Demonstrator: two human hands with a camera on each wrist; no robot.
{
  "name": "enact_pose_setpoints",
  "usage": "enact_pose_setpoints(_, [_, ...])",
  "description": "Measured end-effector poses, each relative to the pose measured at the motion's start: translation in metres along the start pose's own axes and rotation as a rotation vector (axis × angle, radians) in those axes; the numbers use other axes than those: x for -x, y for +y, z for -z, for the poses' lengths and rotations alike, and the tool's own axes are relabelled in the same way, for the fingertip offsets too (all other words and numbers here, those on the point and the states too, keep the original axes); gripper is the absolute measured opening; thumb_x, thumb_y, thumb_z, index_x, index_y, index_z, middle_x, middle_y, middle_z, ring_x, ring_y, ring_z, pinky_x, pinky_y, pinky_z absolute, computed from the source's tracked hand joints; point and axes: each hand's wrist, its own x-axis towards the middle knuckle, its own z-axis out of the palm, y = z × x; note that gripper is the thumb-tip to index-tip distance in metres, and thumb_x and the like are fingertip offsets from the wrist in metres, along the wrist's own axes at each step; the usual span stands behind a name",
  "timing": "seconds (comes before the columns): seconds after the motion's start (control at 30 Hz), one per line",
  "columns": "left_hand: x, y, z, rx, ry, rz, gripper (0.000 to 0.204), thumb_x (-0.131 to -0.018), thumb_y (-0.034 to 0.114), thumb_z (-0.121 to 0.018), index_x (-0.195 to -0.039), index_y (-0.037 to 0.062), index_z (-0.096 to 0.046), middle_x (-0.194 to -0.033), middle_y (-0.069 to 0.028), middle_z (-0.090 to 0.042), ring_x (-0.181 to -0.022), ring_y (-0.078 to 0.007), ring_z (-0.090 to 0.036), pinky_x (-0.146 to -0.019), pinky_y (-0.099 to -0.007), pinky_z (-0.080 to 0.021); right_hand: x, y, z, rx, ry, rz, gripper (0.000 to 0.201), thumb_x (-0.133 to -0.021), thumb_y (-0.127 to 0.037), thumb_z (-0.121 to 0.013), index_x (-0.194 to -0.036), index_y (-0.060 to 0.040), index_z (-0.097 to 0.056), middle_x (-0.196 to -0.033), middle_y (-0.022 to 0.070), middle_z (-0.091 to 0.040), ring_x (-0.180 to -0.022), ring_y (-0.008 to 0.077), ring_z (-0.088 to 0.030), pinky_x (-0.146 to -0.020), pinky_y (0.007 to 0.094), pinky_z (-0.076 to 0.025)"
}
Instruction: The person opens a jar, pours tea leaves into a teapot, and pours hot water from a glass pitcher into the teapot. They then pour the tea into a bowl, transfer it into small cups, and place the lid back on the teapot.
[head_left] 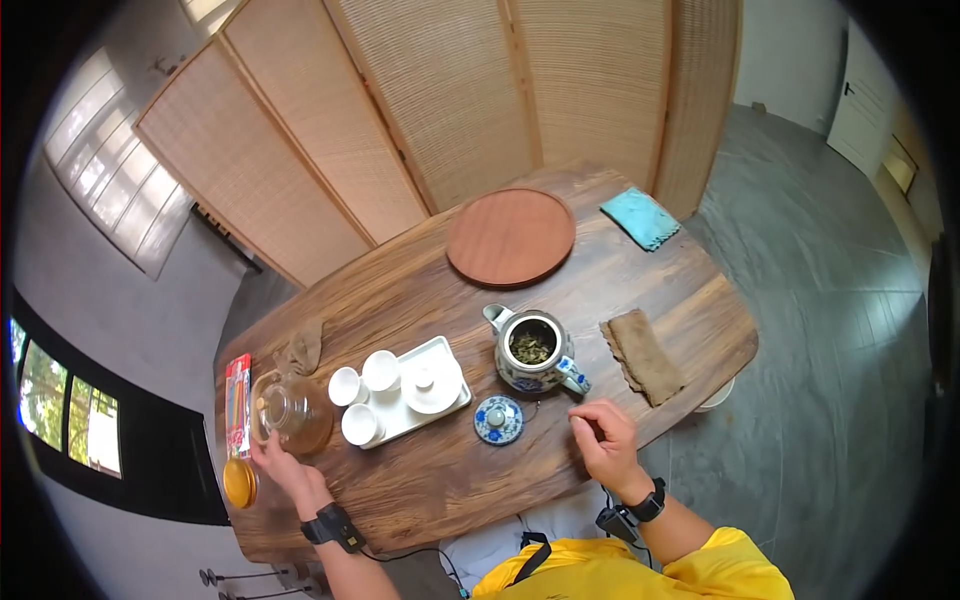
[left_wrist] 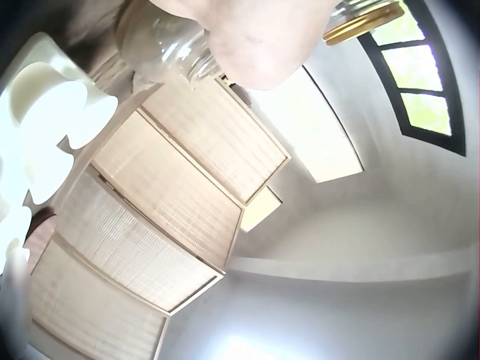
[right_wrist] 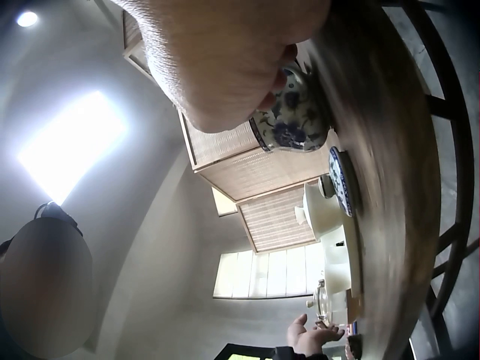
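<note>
**Hands at a tea table**

The left hand [head_left: 278,462] is touching the near side of a glass pitcher [head_left: 290,408] at the table's left end, fingers relaxed. The right hand [head_left: 604,438], loosely curled and holding nothing, is hovering near the open blue-and-white teapot [head_left: 535,352], which is holding tea leaves [head_left: 531,345]; its lid [head_left: 498,419] is lying just left. White cups [head_left: 362,392] are standing on a tray [head_left: 448,352].
</note>
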Motion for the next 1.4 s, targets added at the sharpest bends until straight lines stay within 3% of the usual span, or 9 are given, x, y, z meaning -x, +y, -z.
enact_pose_setpoints(0.13, [-0.029,-0.009,0.004,-0.076,0.05,-0.204,0.063,-0.096,-0.005,-0.06,-0.156,-0.0001,-0.039,-0.155,-0.0156,-0.048,-0.134,-0.0254,-0.052,-0.114,-0.0362,-0.042,-0.002,-0.002,0.001,0.002,-0.004,0.008,0.013,-0.092,0.002,-0.072,-0.104,-0.0009,-0.074,-0.087,0.0075,-0.067,-0.067,0.013,-0.059,-0.058,0.0258,-0.045])
enact_pose_setpoints(0.37, [-0.032,-0.005,-0.014,-0.45,0.108,-0.44,0.043,-0.111,0.02,-0.058,-0.145,-0.005,-0.052,-0.14,-0.0209,-0.061,-0.123,-0.0281,-0.061,-0.11,-0.0385,-0.045,-0.002,-0.002,0.003,0.049,-0.015,0.023,0.01,-0.092,0.001,-0.07,-0.101,-0.0017,-0.074,-0.086,0.0098,-0.067,-0.069,0.0206,-0.062,-0.061,0.0315,-0.048])
enact_pose_setpoints(0.47, [-0.03,-0.004,-0.017,-0.715,0.136,-0.535,0.042,-0.106,0.024,-0.066,-0.132,-0.0096,-0.062,-0.125,-0.0224,-0.068,-0.113,-0.0316,-0.062,-0.105,-0.0419,-0.047,0.0,0.001,0.001,0.021,-0.019,-0.032,0.01,-0.094,0.0,-0.069,-0.103,-0.0019,-0.073,-0.086,0.011,-0.066,-0.073,0.022,-0.063,-0.065,0.0318,-0.049])
enact_pose_setpoints(0.53, [-0.016,0.014,-0.028,-0.668,0.066,-0.492,0.031,-0.104,0.02,-0.068,-0.121,-0.0064,-0.068,-0.104,-0.0122,-0.073,-0.093,-0.0217,-0.064,-0.09,-0.0374,-0.052,0.002,0.002,0.0,-0.027,-0.016,-0.07,0.011,-0.095,0.001,-0.068,-0.104,-0.0017,-0.073,-0.085,0.0096,-0.066,-0.071,0.0187,-0.061,-0.064,0.0296,-0.047])
enact_pose_setpoints(0.67, [-0.02,0.011,-0.026,-0.494,0.106,-0.462,0.022,-0.104,0.019,-0.068,-0.107,-0.0026,-0.069,-0.094,-0.0055,-0.071,-0.084,-0.0147,-0.06,-0.08,-0.0325,-0.051,0.003,0.004,0.0,-0.034,-0.008,-0.077,0.01,-0.095,0.001,-0.068,-0.104,-0.0011,-0.072,-0.084,0.0086,-0.064,-0.068,0.0175,-0.059,-0.062,0.0291,-0.045])
enact_pose_setpoints(1.07, [-0.046,0.045,-0.023,-0.29,0.011,-0.472,0.015,-0.103,0.013,-0.065,-0.103,-0.0021,-0.066,-0.088,-0.0017,-0.065,-0.079,-0.0097,-0.058,-0.073,-0.0269,-0.048,0.001,0.004,-0.004,-0.054,0.001,-0.091,0.011,-0.096,0.002,-0.066,-0.106,-0.0002,-0.071,-0.083,0.0074,-0.064,-0.072,0.0152,-0.061,-0.065,0.0283,-0.046])
enact_pose_setpoints(1.17, [-0.04,0.067,-0.025,-0.148,-0.108,-0.395,0.01,-0.103,0.01,-0.065,-0.106,0.0004,-0.065,-0.089,-0.0016,-0.065,-0.075,-0.0058,-0.056,-0.068,-0.0229,-0.046,0.002,0.005,-0.003,-0.024,-0.008,-0.075,0.011,-0.096,0.002,-0.066,-0.106,-0.0001,-0.071,-0.083,0.0077,-0.065,-0.073,0.0156,-0.063,-0.066,0.0283,-0.048])
enact_pose_setpoints(1.27, [-0.026,0.091,-0.04,-0.169,-0.138,-0.488,0.007,-0.105,0.007,-0.063,-0.106,0.0014,-0.066,-0.079,0.0022,-0.062,-0.065,-0.0015,-0.049,-0.057,-0.019,-0.037,0.001,0.004,-0.003,-0.03,-0.011,-0.064,0.011,-0.096,0.002,-0.066,-0.106,0.0001,-0.071,-0.084,0.0079,-0.065,-0.073,0.0158,-0.062,-0.066,0.0285,-0.047])
enact_pose_setpoints(1.4, [-0.009,0.121,-0.052,-0.191,-0.269,-0.516,0.005,-0.105,0.007,-0.062,-0.106,0.0028,-0.064,-0.077,0.0007,-0.065,-0.063,-0.0022,-0.05,-0.057,-0.0191,-0.039,0.001,0.002,-0.003,-0.027,-0.009,-0.056,0.011,-0.096,0.002,-0.066,-0.106,0.0002,-0.071,-0.083,0.008,-0.065,-0.072,0.016,-0.062,-0.065,0.0286,-0.047])
